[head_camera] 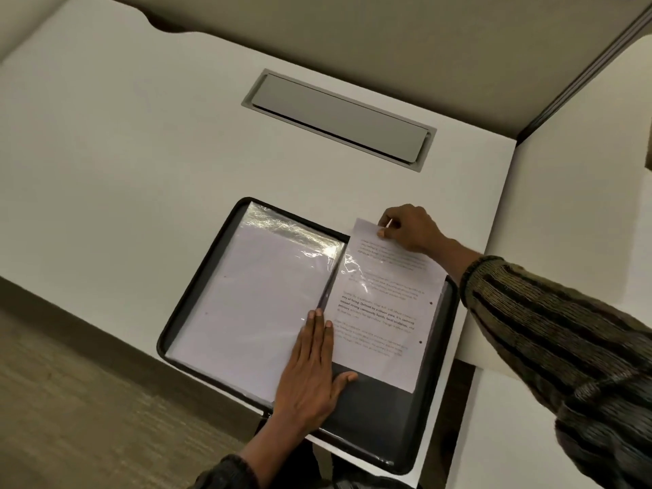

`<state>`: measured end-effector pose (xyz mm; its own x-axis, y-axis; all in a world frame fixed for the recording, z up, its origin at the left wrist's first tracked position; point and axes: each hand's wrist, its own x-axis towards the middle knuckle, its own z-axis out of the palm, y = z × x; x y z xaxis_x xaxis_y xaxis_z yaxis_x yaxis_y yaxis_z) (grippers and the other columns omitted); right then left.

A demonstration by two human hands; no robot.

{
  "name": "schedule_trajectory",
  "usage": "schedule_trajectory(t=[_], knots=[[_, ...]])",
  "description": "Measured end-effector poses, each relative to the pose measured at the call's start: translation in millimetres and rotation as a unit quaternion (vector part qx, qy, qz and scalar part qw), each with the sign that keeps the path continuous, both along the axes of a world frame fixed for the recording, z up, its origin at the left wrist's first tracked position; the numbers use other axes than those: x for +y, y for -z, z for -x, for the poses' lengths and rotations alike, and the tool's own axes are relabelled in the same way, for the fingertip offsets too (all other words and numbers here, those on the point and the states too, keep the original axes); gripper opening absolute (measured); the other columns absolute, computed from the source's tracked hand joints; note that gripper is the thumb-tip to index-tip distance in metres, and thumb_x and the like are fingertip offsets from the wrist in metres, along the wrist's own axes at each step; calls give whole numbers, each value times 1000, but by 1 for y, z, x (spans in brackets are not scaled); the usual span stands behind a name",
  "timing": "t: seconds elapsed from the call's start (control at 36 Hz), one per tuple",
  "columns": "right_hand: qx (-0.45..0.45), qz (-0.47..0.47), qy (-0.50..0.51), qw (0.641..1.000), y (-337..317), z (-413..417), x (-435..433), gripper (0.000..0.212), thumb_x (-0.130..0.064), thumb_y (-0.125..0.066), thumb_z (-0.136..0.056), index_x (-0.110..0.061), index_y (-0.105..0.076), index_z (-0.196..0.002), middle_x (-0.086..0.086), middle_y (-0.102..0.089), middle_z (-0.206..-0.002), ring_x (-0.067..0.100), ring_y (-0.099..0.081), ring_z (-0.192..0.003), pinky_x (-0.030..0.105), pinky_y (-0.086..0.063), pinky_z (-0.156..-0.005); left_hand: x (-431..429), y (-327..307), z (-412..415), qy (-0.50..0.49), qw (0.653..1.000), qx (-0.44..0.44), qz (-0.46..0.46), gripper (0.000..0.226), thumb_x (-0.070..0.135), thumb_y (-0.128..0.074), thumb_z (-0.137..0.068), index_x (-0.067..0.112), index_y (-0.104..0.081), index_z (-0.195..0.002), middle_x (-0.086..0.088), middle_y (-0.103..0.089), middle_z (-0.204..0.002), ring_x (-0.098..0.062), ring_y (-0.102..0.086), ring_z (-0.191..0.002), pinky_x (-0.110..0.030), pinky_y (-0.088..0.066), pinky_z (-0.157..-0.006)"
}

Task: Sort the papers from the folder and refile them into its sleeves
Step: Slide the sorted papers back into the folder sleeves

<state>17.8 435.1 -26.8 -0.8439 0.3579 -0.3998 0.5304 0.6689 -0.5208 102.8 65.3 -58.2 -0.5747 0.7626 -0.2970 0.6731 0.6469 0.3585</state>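
A black zip folder (384, 428) lies open on the white desk. Its left page is a clear plastic sleeve (254, 294) with white paper inside. On the right page a printed sheet (381, 312) sits partway in a sleeve, its top edge sticking out past the folder's far rim. My right hand (409, 229) pinches that sheet's top edge between thumb and fingers. My left hand (312, 372) lies flat with straight fingers on the folder near the spine, pressing the left sleeve down.
A grey cable hatch (338, 120) is set into the white desk (123, 153) beyond the folder. A second desk surface (578, 213) adjoins at the right. The desk's near edge runs at the left, with carpeted floor (70, 400) below.
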Motion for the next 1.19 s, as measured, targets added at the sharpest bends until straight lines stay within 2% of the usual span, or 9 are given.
schedule_trajectory(t=[0.11, 0.28, 0.39, 0.47, 0.58, 0.78, 0.92, 1.0, 1.19], knots=[[-25, 24, -2, 999, 0, -9, -14, 14, -30, -84, -87, -22, -77, -96, -5, -71, -87, 17, -67, -89, 29, -45, -76, -5, -6, 6, -1, 999, -31, -17, 99, 77, -26, -104, 19, 29, -163, -1, 36, -170, -17, 29, -159, -37, 8, -129], [-42, 34, -8, 998, 2, -22, -33, 21, -40, -81, -90, -20, -74, -93, -10, -63, -80, 18, -60, -86, 24, -39, -67, -15, -18, 15, 4, 998, -61, -8, 100, 77, -29, -104, 19, 28, -163, 4, 41, -167, -12, 34, -156, -25, 16, -122], [-43, 32, 35, 998, 6, -28, -43, 47, -63, -81, -79, -25, -68, -103, -8, -65, -100, 16, -59, -100, 36, -48, -85, -30, -16, 24, 16, 999, -26, 15, 94, 73, -24, -107, 15, 20, -165, -2, 35, -171, -17, 30, -158, -37, 15, -130], [-70, 7, 24, 997, 7, -35, -55, 65, -56, -92, -67, -28, -61, -117, -4, -66, -111, 20, -59, -103, 40, -51, -90, -42, -11, 32, 34, 998, -33, 38, 93, 72, -25, -107, 15, 20, -165, 1, 38, -169, -16, 32, -157, -32, 19, -128], [-75, -24, 32, 996, 8, -42, -61, 58, -40, -94, -68, -25, -64, -116, -6, -65, -108, 21, -61, -101, 35, -47, -81, -45, -13, 42, 72, 995, -27, 60, 95, 68, -31, -108, 15, 24, -164, 0, 44, -166, -16, 40, -153, -31, 19, -128], [-90, -6, 20, 996, 1, -42, -62, 38, -42, -80, -89, -23, -64, -117, -5, -65, -110, 23, -62, -109, 36, -46, -84, -43, -25, 47, 76, 990, -74, 87, 97, 64, -35, -107, 19, 33, -160, 4, 53, -159, -13, 46, -149, -34, 10, -130], [-93, -5, 46, 995, -8, -45, -66, 47, -37, -92, -76, -26, -59, -109, -16, -57, -94, 15, -55, -96, 33, -41, -77, -45, -22, 48, 73, 990, -89, 80, 100, 62, -42, -106, 23, 34, -159, 7, 50, -162, -12, 41, -152, -39, -3, -134], [-104, -14, 44, 994, -9, -44, -67, 51, -26, -94, -72, -21, -64, -113, -13, -59, -101, 15, -55, -99, 31, -41, -77, -47, -22, 51, 85, 990, -88, 72, 101, 61, -42, -106, 22, 33, -160, 6, 49, -162, -13, 41, -152, -39, -5, -134], [-100, 40, 57, 993, -7, -49, -67, 30, -8, -83, -82, -27, -63, -95, -23, -70, -96, 4, -67, -91, 33, -51, -83, -53, -20, 60, 125, 987, -80, 65, 102, 62, -44, -105, 21, 30, -161, 5, 47, -164, -14, 40, -153, -37, -5, -133]])
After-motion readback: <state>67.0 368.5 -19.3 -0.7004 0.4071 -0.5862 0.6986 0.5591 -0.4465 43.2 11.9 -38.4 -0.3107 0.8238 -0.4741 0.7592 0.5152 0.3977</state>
